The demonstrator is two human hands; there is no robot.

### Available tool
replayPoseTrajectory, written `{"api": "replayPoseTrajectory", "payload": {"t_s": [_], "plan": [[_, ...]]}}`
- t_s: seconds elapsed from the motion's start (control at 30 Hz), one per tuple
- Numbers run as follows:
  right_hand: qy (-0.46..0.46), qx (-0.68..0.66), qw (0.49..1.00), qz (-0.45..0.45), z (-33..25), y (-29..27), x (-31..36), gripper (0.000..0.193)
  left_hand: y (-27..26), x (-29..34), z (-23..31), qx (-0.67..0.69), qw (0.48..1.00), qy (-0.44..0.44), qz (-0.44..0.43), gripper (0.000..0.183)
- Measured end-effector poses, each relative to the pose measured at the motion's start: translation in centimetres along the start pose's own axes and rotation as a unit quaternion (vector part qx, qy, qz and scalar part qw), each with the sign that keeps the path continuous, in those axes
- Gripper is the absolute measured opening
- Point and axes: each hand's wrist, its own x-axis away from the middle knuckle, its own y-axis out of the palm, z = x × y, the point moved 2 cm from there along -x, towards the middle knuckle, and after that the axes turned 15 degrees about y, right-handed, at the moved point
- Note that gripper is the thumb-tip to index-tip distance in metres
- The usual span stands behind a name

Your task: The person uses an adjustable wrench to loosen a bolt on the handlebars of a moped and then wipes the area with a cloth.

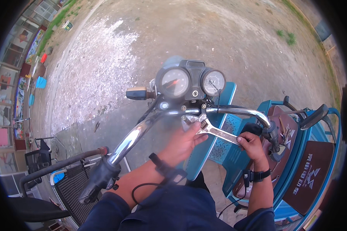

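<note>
An adjustable wrench (224,135) with a worn silver finish lies slantwise just behind the chrome handlebar (134,139), its jaw end close to the bar's middle clamp. My left hand (184,141) grips the wrench near its head, the thumb by the adjusting screw and fingers partly hidden beneath. At the handle's far end, my right hand (251,145) pinches the wrench between thumb and curled fingers. Whether the jaws sit on a bolt, I cannot tell. Beyond the bar stand two round gauges, a larger speedometer (174,82) and a smaller dial (214,82).
A blue three-wheeler with a brown seat back (309,176) stands close on my right. A mesh chair (71,196) is at the lower left. The left turn signal (137,93) sticks out beside the gauges. Shopfronts line the far left.
</note>
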Motion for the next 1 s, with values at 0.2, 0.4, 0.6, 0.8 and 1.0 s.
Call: {"api": "replayPoseTrajectory", "payload": {"t_s": [0.2, 0.4, 0.6, 0.8, 1.0], "plan": [[0.002, -0.024, 1.000, -0.002, 2.7, 0.5, 0.5, 0.019, -0.6, 0.4, -0.4, -0.060, 0.998, -0.014, -0.019, 0.027], [0.010, -0.040, 0.999, 0.005, 2.9, 0.6, 0.6, 0.019, -0.7, 0.6, -0.7, -0.067, 0.998, -0.013, -0.009, 0.027], [0.002, -0.037, 0.999, 0.003, 2.5, 0.8, 0.4, 0.020, -0.9, 0.1, -0.6, -0.073, 0.997, -0.008, -0.002, 0.027], [-0.009, -0.031, 0.999, 0.009, 1.9, 0.5, 0.0, 0.020, -0.1, 0.1, 0.0, -0.079, 0.997, 0.002, -0.011, 0.027], [0.020, -0.041, 0.999, -0.024, 2.6, 2.0, -0.2, 0.019, -0.7, -0.1, 0.4, -0.129, 0.991, 0.016, 0.013, 0.029]]}}
